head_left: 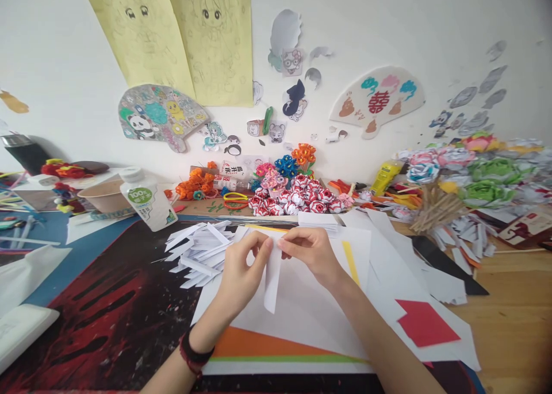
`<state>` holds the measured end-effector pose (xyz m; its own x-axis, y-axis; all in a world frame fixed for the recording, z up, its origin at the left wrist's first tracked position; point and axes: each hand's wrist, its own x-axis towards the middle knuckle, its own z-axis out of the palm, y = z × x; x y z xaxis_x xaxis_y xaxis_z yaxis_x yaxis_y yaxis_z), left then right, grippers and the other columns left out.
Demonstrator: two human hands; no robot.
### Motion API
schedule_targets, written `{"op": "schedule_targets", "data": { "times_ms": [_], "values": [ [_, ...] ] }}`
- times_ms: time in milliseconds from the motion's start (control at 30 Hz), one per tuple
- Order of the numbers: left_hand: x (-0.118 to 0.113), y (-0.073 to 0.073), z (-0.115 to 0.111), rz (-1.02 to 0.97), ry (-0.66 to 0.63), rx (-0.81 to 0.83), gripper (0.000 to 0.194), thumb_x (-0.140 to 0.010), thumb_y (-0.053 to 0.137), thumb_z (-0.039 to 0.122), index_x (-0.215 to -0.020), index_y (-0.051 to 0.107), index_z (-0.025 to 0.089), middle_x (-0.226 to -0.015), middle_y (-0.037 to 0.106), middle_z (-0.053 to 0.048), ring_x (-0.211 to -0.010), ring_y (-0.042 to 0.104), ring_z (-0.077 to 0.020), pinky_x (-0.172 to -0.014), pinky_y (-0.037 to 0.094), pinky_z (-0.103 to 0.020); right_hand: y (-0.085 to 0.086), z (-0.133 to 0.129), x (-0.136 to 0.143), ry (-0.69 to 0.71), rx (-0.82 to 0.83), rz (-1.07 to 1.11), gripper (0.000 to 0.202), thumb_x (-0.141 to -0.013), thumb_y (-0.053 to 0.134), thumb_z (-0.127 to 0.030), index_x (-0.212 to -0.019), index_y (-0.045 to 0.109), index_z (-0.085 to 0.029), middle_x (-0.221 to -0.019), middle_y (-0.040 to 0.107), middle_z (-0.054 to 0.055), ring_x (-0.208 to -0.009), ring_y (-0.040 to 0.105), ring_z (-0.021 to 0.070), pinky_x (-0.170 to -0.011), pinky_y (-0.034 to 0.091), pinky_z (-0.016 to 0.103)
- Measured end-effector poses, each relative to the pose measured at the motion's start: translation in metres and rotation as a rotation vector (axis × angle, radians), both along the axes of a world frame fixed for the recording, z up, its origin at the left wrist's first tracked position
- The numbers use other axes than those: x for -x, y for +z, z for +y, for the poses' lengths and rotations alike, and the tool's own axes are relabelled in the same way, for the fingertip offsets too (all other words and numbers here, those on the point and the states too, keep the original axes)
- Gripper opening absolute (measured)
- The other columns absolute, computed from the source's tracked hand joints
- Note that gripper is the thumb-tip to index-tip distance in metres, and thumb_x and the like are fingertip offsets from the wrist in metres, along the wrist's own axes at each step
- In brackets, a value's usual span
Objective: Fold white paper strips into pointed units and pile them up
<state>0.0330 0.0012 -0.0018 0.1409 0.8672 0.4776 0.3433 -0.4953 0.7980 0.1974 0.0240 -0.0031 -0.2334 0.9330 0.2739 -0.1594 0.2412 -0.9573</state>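
My left hand (246, 267), with a dark band at the wrist, pinches the upper end of a white paper strip (271, 282) between thumb and forefinger. The strip hangs down over white sheets (310, 313) on the table. Close beside it on the right, my right hand (311, 251) has its thumb and forefinger pressed together near the strip's top edge; what lies between those fingertips is too small to tell. A pile of cut white strips (200, 253) lies left of my hands. A yellow strip (351, 261) rests on the sheets at the right.
A white bottle (149, 201) and a bowl (103, 197) stand at the back left. Red and white paper flowers (302, 195) line the wall. Green paper flowers (491, 181), a yellow bottle (385, 176) and a red paper piece (426, 323) are on the right.
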Motion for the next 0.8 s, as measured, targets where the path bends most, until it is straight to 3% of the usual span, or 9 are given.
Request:
{"op": "schedule_targets", "data": {
  "times_ms": [133, 333, 500, 667, 800],
  "values": [
    [0.0002, -0.0019, -0.0003, 0.024, 0.05, -0.03, 0.027, -0.094, 0.049, 0.03, -0.071, 0.056, 0.017, -0.065, 0.055, 0.001, -0.063, 0.047, -0.0121, -0.062, 0.036, -0.024, -0.0003, -0.0008, 0.0012, 0.0, 0.003, 0.006, 0.014, -0.073, 0.076, -0.029, -0.07, 0.073, -0.015, -0.062, 0.066, 0.002, -0.057, 0.06, 0.0127, -0.056, 0.05, 0.024],
    [-0.0008, -0.0043, 0.0014, 0.055, -0.009, -0.018, 0.03, -0.095, 0.046, 0.031, -0.071, 0.057, 0.017, -0.065, 0.054, 0.002, -0.061, 0.046, -0.0116, -0.06, 0.035, -0.024, -0.0013, 0.0012, 0.0002, -0.048, -0.005, 0.065, 0.011, -0.071, 0.078, -0.027, -0.07, 0.073, -0.017, -0.061, 0.065, 0.001, -0.056, 0.06, 0.0119, -0.056, 0.049, 0.024],
    [-0.0028, -0.006, 0.0011, 0.109, 0.088, -0.065, 0.031, -0.094, 0.048, 0.031, -0.067, 0.053, 0.016, -0.061, 0.049, 0.002, -0.059, 0.044, -0.0112, -0.059, 0.033, -0.024, -0.0017, 0.0015, 0.0006, -0.08, 0.011, 0.081, 0.012, -0.067, 0.08, -0.026, -0.069, 0.073, -0.016, -0.059, 0.065, 0.001, -0.055, 0.059, 0.0123, -0.054, 0.048, 0.024],
    [-0.0023, -0.0059, 0.002, 0.119, 0.059, -0.038, 0.03, -0.094, 0.046, 0.031, -0.071, 0.058, 0.017, -0.064, 0.055, 0.001, -0.06, 0.046, -0.012, -0.06, 0.035, -0.024, -0.0027, 0.0022, 0.0003, -0.122, 0.002, 0.098, 0.012, -0.071, 0.077, -0.028, -0.07, 0.073, -0.017, -0.061, 0.065, 0.001, -0.056, 0.059, 0.0127, -0.055, 0.047, 0.026],
    [-0.0013, -0.0058, 0.0018, 0.157, 0.078, -0.06, 0.031, -0.093, 0.048, 0.032, -0.067, 0.053, 0.017, -0.063, 0.052, 0.001, -0.061, 0.046, -0.0122, -0.061, 0.035, -0.024, -0.0029, 0.004, -0.0016, -0.158, -0.017, 0.1, 0.013, -0.073, 0.076, -0.029, -0.069, 0.073, -0.017, -0.059, 0.065, 0.001, -0.056, 0.058, 0.0134, -0.055, 0.046, 0.026]
  ]
}}
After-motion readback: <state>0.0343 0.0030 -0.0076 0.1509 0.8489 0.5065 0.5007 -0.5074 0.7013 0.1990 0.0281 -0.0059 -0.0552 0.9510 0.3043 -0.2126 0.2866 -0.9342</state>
